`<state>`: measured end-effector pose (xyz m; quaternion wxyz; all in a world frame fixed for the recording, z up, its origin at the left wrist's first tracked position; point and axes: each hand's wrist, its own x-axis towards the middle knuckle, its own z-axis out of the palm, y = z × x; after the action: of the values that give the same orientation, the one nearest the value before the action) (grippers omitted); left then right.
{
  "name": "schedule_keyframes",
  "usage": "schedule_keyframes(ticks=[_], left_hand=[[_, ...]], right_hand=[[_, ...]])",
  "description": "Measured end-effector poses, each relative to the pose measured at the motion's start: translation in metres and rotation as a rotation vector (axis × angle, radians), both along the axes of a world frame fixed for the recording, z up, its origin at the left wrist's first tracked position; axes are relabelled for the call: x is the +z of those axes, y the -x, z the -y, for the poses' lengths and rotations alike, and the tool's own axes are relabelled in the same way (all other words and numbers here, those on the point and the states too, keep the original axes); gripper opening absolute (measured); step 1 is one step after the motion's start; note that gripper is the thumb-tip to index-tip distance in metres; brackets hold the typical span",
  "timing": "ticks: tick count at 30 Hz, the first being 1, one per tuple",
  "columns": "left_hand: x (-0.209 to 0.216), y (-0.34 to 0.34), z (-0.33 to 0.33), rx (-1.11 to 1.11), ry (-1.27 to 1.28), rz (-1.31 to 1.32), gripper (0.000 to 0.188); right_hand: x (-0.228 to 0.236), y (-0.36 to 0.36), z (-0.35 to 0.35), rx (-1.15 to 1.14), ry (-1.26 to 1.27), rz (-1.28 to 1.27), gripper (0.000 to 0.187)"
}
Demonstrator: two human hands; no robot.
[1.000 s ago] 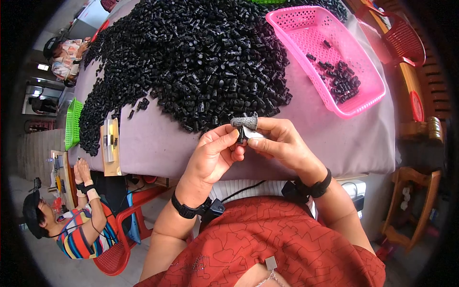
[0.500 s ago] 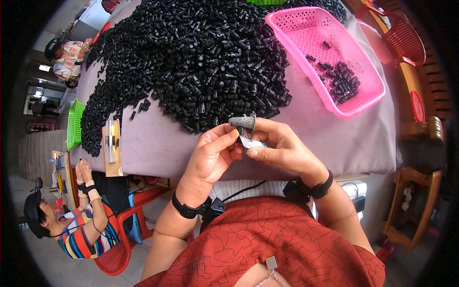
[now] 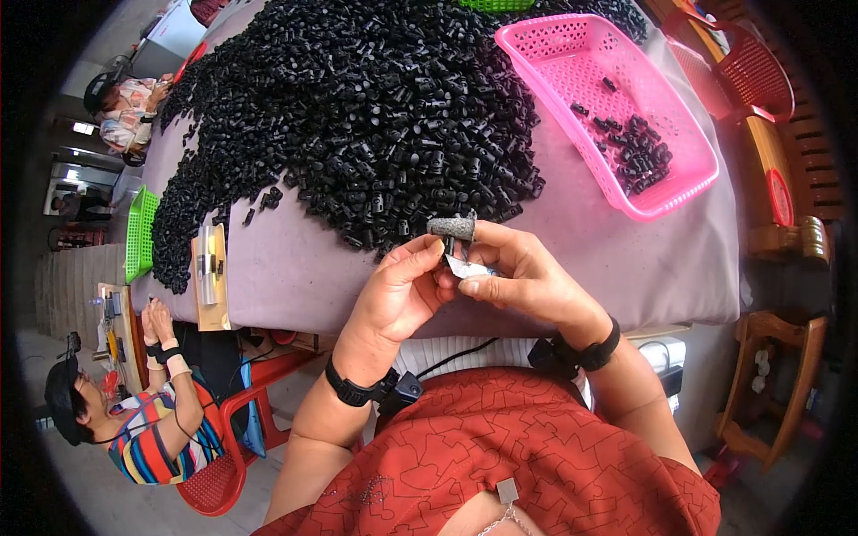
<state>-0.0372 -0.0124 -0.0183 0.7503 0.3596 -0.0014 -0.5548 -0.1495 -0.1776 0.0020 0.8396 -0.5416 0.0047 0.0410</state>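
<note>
1. Red patterned cloth of the shirt (image 3: 536,447) lies nearest; both bare forearms rise past it and converge over the near edge of the bench (image 3: 643,277), each wrist wearing a dark band.
2. Left hand (image 3: 393,290): palm turned inward, fingers curled, thumb and forefinger pinching a small black part (image 3: 450,246); the part sits between the two hands, mostly hidden by fingers.
3. Right hand (image 3: 541,272): forefinger stretched across above the part in a grey finger sleeve (image 3: 453,229); thumb pressed on a pale, pointed, blade-like piece (image 3: 466,268), gripped close to the part; whether the two touch, I cannot tell.
4. Beyond the hands spreads a huge heap of black parts (image 3: 384,116); to its right a pink basket (image 3: 618,201) holds a small cluster of similar parts (image 3: 645,152); by that balance the work looks early, one part being handled and most lying in the heap; whether the cluster is finished cannot be told.
5. Farther left, a co-worker in a striped shirt (image 3: 161,438) sits with hands together; another person (image 3: 128,112) is beyond.
</note>
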Motion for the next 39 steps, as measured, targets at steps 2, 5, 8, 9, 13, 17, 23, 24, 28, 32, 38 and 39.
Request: schedule_keyframes(ticks=[2,5,8,9,13,17,23,24,28,32,38,39], left_hand=[[-0.002,0.0,-0.001,-0.009,0.005,-0.003,0.015],[0.001,-0.001,-0.002,-0.023,0.019,-0.007,0.015],[0.001,0.0,0.0,-0.029,0.018,-0.024,0.015],[0.001,0.0,-0.001,-0.022,0.005,-0.033,0.015],[-0.003,-0.001,-0.003,-0.049,0.048,-0.057,0.015],[-0.007,-0.001,-0.003,-0.087,0.042,-0.039,0.016],[-0.002,0.001,0.001,-0.025,0.028,-0.036,0.015],[-0.003,0.001,0.001,-0.021,0.037,-0.021,0.015],[-0.004,0.0,-0.001,-0.04,0.059,-0.025,0.015],[-0.003,-0.001,-0.003,-0.03,0.017,-0.019,0.015],[-0.005,-0.003,0.0,-0.05,0.032,-0.015,0.014],[-0.004,-0.003,0.002,-0.047,0.021,-0.009,0.015]], right_hand=[[0.0,0.0,0.0,0.006,0.003,-0.008,0.047],[0.001,0.001,0.001,0.025,-0.005,-0.016,0.047],[0.003,0.001,0.001,0.015,-0.023,-0.014,0.046],[0.004,0.001,0.0,-0.002,-0.032,-0.005,0.046],[0.002,0.001,0.002,0.001,0.02,-0.004,0.045],[-0.004,-0.001,0.006,-0.02,-0.003,0.04,0.045],[-0.005,0.002,0.0,-0.006,-0.017,0.051,0.05],[-0.002,0.002,0.0,0.004,-0.001,0.029,0.05],[-0.002,0.002,0.0,0.009,0.009,0.012,0.05],[-0.001,0.001,0.004,0.06,0.01,-0.024,0.05],[0.0,0.0,0.004,-0.016,-0.035,0.041,0.042],[0.0,0.001,0.005,-0.058,-0.024,0.039,0.04]])
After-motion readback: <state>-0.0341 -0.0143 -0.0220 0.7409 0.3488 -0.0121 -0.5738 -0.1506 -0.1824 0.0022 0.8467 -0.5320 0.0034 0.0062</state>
